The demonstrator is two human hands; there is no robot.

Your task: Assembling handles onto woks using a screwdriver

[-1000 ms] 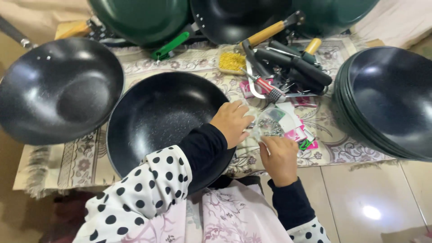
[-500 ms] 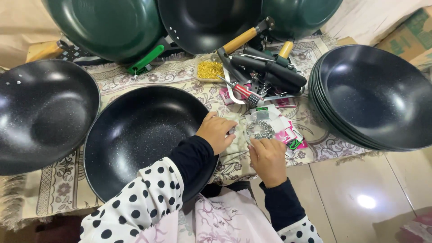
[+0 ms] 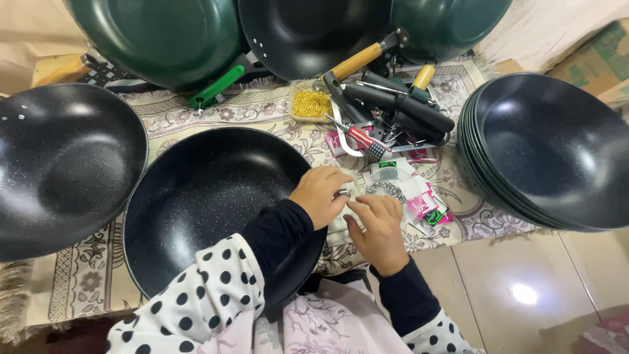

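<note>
My left hand (image 3: 320, 194) reaches over the rim of a black speckled wok (image 3: 209, 203) that lies in front of me on a patterned cloth (image 3: 78, 282). Its curled fingers pinch a small clear packet (image 3: 341, 226) with a small metal piece at the fingertips. My right hand (image 3: 377, 224) meets it from the right, fingertips on the same packet. Just beyond the hands lie several small packets (image 3: 409, 193), clear, pink and green.
A second black wok (image 3: 65, 164) lies at the left and a stack of black woks (image 3: 557, 151) at the right. Green woks (image 3: 157, 33) and a black one (image 3: 308, 33) lean at the back. Black handles (image 3: 400, 108), red-handled pliers (image 3: 360, 136) and a tub of yellow bits (image 3: 311, 103) lie behind the packets.
My two hands have drawn closer together over the packet. The view has shifted a little, so the woks sit differently in frame.
</note>
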